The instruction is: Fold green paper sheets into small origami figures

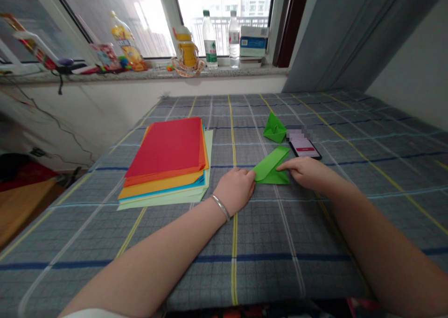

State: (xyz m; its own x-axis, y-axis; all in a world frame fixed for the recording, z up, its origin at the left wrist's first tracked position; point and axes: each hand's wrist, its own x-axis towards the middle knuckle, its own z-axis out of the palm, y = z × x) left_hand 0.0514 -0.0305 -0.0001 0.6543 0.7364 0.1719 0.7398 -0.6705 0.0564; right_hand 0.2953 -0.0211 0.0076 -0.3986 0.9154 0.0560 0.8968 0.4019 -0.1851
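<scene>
A partly folded green paper (271, 167) lies on the plaid-covered surface (266, 229). My left hand (235, 188), a silver bangle on its wrist, pinches the paper's left corner with fingers closed. My right hand (305, 170) presses down on the paper's right side, its fingers curled together on the sheet. One flap of the paper stands raised between the two hands.
A stack of coloured paper sheets (168, 164), red on top, lies to the left. A finished green folded shape (275, 129) and a phone (304, 147) sit just behind the hands. Bottles (210, 40) and boxes line the windowsill.
</scene>
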